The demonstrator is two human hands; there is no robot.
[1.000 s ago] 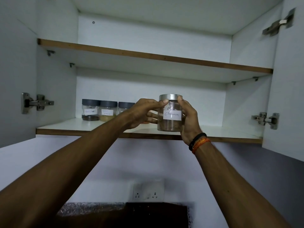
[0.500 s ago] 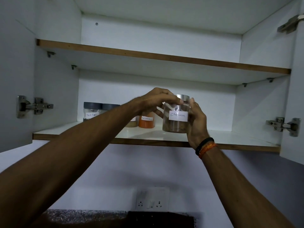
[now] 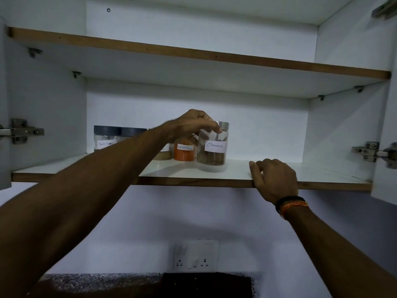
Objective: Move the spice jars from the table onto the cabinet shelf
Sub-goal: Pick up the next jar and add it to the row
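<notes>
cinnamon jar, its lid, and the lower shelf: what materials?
Cinnamon jar: clear glass or hard plastic, since the brown contents show through; which one is unclear. Its lid: silvery with a dull sheen, likely metal or metallised plastic. Lower shelf: board with a smooth white laminate top and a brown edge along the front, probably particleboard or plywood.

White wall point(image 3: 236, 222), socket plate point(image 3: 195, 258)

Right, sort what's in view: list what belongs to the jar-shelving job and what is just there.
Job:
- clear silver-lidded jar labelled Cinnamon, left hand gripping its top
- orange-powder jar
- grey-lidded jar labelled Black Pepper
- white lower cabinet shelf, right hand resting on its edge

Just there:
- white wall socket plate
- metal door hinges
- empty-looking upper shelf
</notes>
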